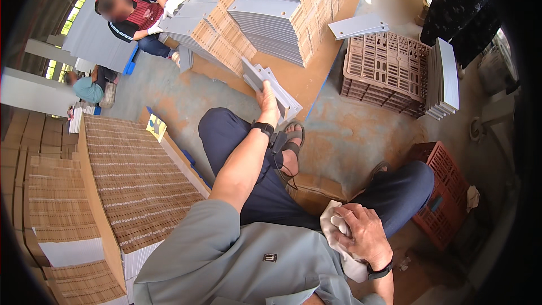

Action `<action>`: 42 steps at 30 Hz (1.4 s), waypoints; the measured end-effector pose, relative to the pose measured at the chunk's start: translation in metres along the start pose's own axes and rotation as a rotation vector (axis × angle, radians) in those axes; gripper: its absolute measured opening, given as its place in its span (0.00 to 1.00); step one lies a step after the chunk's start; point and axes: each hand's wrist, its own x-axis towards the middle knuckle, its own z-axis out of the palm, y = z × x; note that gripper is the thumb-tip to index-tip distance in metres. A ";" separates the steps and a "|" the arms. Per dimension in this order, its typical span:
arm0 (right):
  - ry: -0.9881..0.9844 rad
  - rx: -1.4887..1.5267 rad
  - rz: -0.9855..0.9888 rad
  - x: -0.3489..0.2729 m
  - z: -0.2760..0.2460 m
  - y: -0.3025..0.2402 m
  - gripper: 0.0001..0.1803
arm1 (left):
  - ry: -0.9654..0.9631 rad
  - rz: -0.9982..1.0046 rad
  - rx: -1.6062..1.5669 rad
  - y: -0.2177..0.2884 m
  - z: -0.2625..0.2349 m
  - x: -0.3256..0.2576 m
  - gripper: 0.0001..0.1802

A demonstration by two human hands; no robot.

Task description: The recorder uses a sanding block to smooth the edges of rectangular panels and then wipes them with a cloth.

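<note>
My left hand (267,104) reaches forward over my left knee and grips a small sheaf of flat grey cardboard sheets (271,87), held tilted in front of me. My right hand (361,234) rests against my right thigh, closed on a white cloth (339,231) bunched under the fingers. A black watch sits on each wrist. I am seated with legs in dark blue trousers and a sandal (291,141) on the left foot.
Tall stacks of grey sheets (271,17) lie ahead on a brown board. Brown plastic crates (384,73) stand at right with more sheets (446,79) leaning on them; a red crate (446,192) is by my right knee. Bundled cardboard stacks (135,181) fill the left. Two persons (132,14) sit far left.
</note>
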 end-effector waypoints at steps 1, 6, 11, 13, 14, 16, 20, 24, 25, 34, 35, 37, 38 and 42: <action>-0.017 0.018 -0.003 0.002 0.000 0.001 0.31 | -0.040 -0.164 -0.203 0.017 -0.009 0.001 0.47; 0.015 0.059 0.011 0.001 -0.002 0.005 0.29 | -0.482 -0.275 -0.571 0.036 -0.022 -0.002 0.40; 0.011 0.061 -0.023 0.004 -0.003 0.003 0.28 | -0.362 -0.156 -0.393 0.014 -0.055 0.044 0.31; -0.065 0.087 0.022 0.001 0.000 0.007 0.27 | -0.240 -0.105 -0.222 -0.002 -0.043 0.037 0.25; -0.053 0.081 0.040 0.000 0.001 0.008 0.27 | -0.211 -0.098 -0.165 -0.009 -0.044 0.039 0.23; -0.081 0.149 0.026 0.000 0.002 0.007 0.27 | -0.098 -0.041 0.004 -0.020 -0.051 0.051 0.24; -0.075 0.049 0.002 -0.005 0.000 0.001 0.29 | -0.043 0.097 0.186 -0.037 -0.051 0.064 0.24; -0.046 -0.125 0.030 -0.032 -0.002 -0.009 0.37 | 0.030 0.067 0.547 -0.057 -0.030 0.045 0.32; -0.004 -0.146 -0.039 -0.029 -0.004 -0.015 0.38 | 0.003 0.069 0.396 -0.048 -0.058 0.082 0.33; -0.122 0.048 0.017 -0.068 0.012 0.003 0.29 | 0.086 0.081 0.871 0.001 0.012 -0.019 0.38; -0.069 0.146 -0.028 -0.068 0.010 0.006 0.29 | 0.088 0.382 0.802 0.001 0.017 -0.014 0.38; 0.077 0.348 -0.110 -0.067 -0.002 0.014 0.28 | -0.110 0.674 0.618 0.007 0.041 -0.023 0.39; 0.134 0.455 -0.065 -0.067 -0.014 0.017 0.28 | -0.316 0.657 0.513 0.005 0.066 -0.043 0.39; 0.428 0.814 0.022 -0.071 -0.030 0.050 0.30 | -1.003 0.350 0.489 -0.003 0.185 -0.196 0.46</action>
